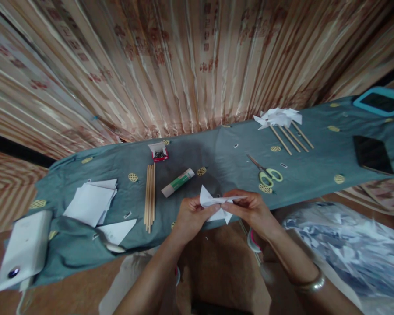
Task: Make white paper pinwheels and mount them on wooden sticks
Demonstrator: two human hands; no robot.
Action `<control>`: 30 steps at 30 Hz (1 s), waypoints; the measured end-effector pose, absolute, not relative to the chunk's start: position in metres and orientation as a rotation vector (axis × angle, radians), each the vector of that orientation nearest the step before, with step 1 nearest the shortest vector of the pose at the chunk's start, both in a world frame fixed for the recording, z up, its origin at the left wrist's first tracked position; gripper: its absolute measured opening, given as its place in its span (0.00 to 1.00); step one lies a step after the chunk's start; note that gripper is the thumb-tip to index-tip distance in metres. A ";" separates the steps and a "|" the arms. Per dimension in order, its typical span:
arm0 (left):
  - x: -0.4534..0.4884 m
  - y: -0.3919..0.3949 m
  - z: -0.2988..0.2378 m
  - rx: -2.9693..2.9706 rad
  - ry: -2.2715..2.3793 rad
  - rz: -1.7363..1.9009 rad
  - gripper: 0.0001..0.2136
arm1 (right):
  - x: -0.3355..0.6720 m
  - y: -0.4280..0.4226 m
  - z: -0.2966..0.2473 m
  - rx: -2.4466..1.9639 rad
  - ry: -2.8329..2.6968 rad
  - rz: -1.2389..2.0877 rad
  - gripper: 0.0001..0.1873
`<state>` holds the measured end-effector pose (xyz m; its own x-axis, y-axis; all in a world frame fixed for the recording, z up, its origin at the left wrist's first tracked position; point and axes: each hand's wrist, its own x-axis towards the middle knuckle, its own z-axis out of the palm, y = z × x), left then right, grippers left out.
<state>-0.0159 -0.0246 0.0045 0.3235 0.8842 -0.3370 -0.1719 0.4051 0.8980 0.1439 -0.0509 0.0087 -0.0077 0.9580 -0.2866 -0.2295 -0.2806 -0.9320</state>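
A white paper pinwheel, its corners folded toward the middle, is held up over the front edge of the cloth. My left hand pinches its left side, the thumb pressed near the centre. From the right, my right hand grips another blade with thumb and fingers by the middle. Just beyond lies a green and white glue stick. Scissors with light green handles rest to the right. Left of the glue are several wooden sticks and a small open red box of dark pins or tacks.
Finished paper pinwheels on sticks lie at the back right. A dark phone and a blue-framed tablet sit at the far right. White paper squares and a white device are at left. A plastic bag stands below right.
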 end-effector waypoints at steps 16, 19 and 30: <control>-0.012 -0.019 0.001 0.858 1.014 0.869 0.15 | 0.143 -0.048 0.004 -1.282 -0.790 1.473 0.14; -0.013 -0.017 0.001 0.822 1.001 0.862 0.14 | 0.143 -0.048 0.003 -1.272 -0.759 1.481 0.13; -0.013 -0.017 0.001 0.783 1.010 0.826 0.15 | 0.143 -0.045 0.002 -1.203 -0.776 1.565 0.12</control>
